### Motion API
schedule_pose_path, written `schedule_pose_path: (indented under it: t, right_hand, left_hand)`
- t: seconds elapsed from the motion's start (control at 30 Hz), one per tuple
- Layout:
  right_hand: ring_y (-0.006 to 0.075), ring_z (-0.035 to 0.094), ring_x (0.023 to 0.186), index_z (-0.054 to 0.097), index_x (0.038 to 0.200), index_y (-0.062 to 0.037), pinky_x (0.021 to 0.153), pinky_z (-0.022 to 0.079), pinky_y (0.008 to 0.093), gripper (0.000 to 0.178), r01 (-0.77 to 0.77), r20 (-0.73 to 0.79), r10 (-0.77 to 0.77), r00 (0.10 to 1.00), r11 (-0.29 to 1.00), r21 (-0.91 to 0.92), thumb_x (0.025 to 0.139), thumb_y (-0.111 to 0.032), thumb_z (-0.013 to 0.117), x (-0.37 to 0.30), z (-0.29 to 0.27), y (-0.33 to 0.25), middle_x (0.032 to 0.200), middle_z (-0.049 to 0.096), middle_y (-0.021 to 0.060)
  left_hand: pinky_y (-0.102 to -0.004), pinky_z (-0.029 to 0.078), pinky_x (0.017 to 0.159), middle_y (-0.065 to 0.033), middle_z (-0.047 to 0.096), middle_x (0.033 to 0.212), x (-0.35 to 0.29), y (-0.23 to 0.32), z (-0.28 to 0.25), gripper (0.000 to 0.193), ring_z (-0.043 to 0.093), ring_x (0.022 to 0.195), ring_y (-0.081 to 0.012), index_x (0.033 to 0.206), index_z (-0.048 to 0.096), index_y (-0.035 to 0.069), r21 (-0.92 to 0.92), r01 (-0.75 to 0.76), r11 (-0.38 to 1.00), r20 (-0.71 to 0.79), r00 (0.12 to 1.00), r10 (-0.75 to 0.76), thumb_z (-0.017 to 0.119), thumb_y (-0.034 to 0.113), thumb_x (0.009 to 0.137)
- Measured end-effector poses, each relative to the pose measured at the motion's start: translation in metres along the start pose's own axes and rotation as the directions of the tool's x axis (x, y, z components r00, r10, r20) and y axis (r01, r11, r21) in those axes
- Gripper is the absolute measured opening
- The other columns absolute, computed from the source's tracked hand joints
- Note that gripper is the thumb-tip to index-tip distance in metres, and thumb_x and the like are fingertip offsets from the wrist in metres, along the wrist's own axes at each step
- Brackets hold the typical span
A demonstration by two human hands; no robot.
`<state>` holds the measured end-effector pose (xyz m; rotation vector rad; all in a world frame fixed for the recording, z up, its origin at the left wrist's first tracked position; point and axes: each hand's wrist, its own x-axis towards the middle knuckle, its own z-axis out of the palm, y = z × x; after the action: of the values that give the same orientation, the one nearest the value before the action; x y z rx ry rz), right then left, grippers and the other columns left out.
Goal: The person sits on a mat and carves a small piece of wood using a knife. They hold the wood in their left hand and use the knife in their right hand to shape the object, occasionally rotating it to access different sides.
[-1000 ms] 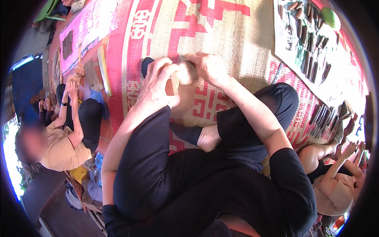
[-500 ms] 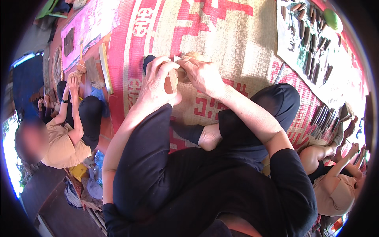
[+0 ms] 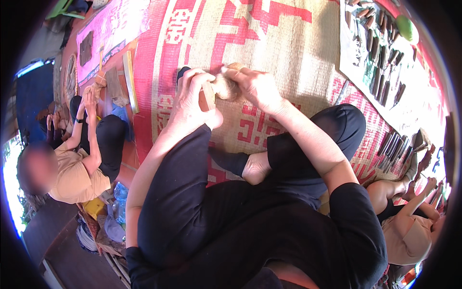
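My left hand (image 3: 190, 98) is closed round a small wood carving, its flat brown base (image 3: 208, 95) showing between thumb and fingers. From that base a pale, rounded carved part (image 3: 225, 88) juts out to the right over the mat. My right hand (image 3: 257, 89) is closed in a pinch at the upper right of this pale part. A tan, rounded bit (image 3: 236, 66) shows just beyond its fingers; whether it belongs to the carving I cannot tell. What the right fingertips grip is hidden.
A red-and-straw woven mat (image 3: 288, 43) lies in front. Many dark-handled carving tools (image 3: 380, 53) rest on a white sheet at right, near a green oval object (image 3: 406, 30); more tools (image 3: 397, 149) lie below. People sit at left (image 3: 82, 159) and right (image 3: 409, 226).
My right hand has drawn slightly right, away from the left fingertips, uncovering more of the pale carved part. The left hand keeps its hold, almost in place.
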<state>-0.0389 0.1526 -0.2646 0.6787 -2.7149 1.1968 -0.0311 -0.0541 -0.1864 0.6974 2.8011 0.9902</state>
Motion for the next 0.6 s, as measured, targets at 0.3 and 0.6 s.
schedule_pose_path:
  t: [0.3,0.6]
  right_hand:
    - [0.0190,0.069,0.091,0.068,0.110,-0.0151,0.075,0.056,0.0299,0.034,0.132,-0.088,-0.129,0.988,0.991,0.019,0.077,-0.017,0.066,0.004,0.001,-0.009,0.103,0.069,0.0026]
    - [0.0228,0.068,0.079,0.069,0.108,-0.0165,0.070,0.055,0.0320,0.029,0.032,-0.047,-0.030,0.998,0.998,0.048,0.080,-0.010,0.063,0.004,0.004,0.009,0.087,0.068,0.0049]
  left_hand:
    - [-0.0474,0.043,0.096,-0.0143,0.046,0.121,0.001,0.002,-0.001,0.066,0.047,0.113,-0.0384,0.119,0.047,0.011,-0.022,0.028,0.999,-0.007,1.000,-0.028,0.070,-0.002,0.059]
    - [-0.0426,0.045,0.097,-0.0164,0.045,0.120,0.001,0.005,-0.005,0.068,0.050,0.116,-0.0348,0.122,0.045,0.008,0.050,-0.001,0.999,0.023,1.000,0.000,0.072,-0.004,0.061]
